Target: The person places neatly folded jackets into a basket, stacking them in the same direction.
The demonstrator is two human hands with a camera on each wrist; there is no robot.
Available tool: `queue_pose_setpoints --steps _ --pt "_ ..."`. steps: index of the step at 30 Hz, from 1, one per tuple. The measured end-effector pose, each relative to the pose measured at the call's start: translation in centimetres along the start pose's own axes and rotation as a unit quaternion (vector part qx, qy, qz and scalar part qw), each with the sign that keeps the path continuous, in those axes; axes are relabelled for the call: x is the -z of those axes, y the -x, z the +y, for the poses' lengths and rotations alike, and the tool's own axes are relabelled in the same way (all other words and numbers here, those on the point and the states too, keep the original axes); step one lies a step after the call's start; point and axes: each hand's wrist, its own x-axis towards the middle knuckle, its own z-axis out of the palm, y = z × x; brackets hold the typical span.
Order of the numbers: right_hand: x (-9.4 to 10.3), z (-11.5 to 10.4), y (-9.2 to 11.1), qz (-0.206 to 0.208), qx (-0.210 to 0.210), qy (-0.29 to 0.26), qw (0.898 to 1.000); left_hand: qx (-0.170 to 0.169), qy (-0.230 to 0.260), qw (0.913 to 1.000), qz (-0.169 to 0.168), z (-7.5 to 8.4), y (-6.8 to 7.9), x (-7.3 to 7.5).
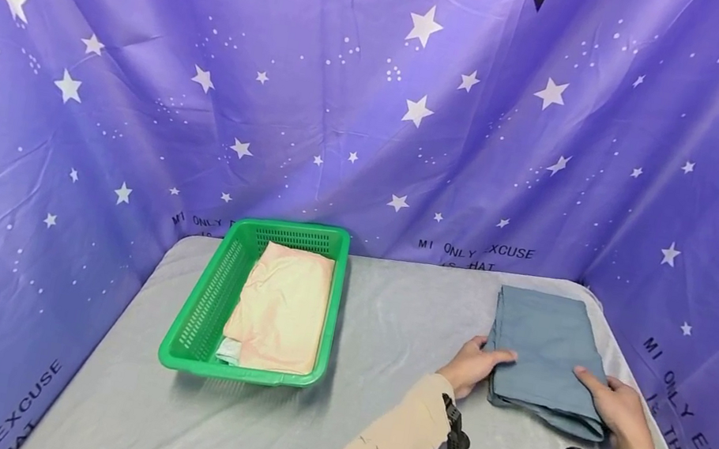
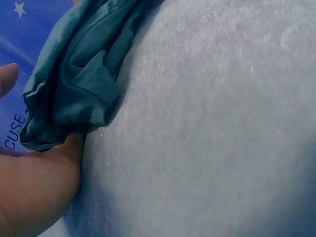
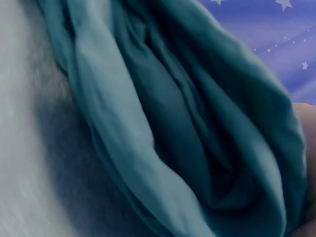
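A folded blue-grey cloth (image 1: 546, 354) is held between both hands at the right side of the table. My left hand (image 1: 473, 365) grips its left edge, thumb on top and the other fingers out of sight underneath. At the right edge, my right hand (image 1: 622, 411) pinches the cloth the same way, thumb across the top. Loose layers of the cloth (image 2: 89, 84) hang above the table covering in the left wrist view. Up close in the right wrist view, its stacked folds (image 3: 173, 123) bulge open, and only a sliver of the hand shows.
To the left stands a green plastic basket (image 1: 175, 328) with slotted sides. Inside it lie a folded pale pink cloth (image 1: 287, 308) and a bit of whitish cloth (image 1: 229, 351). A grey cover (image 1: 399, 328) drapes the table, and purple star-print curtains (image 1: 325, 90) enclose it.
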Motion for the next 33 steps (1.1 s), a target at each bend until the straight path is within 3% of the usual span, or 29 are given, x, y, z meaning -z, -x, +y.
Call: queue_pose_setpoints --steps 4,10,19,28,33 --pt "-0.4 0.1 0.2 -0.018 0.023 -0.015 0.999 -0.013 0.040 0.9989 -0.018 -0.5 -0.5 0.3" --pt "-1.0 0.1 0.7 -0.017 0.047 -0.018 0.999 -0.024 0.057 0.9971 -0.044 -0.8 -1.1 0.6" --pt "-2.0 -0.1 1.3 0.020 0.067 -0.029 0.997 -0.013 0.081 0.9926 -0.089 -0.8 -1.1 1.3" --pt "-2.8 0.0 1.2 0.044 0.074 -0.043 0.995 -0.003 0.097 0.9910 -0.092 -1.1 -1.5 1.6" --pt "-3.0 -0.4 1.2 0.034 0.062 -0.048 0.996 -0.004 0.110 0.9898 -0.091 -1.1 -1.6 1.8"
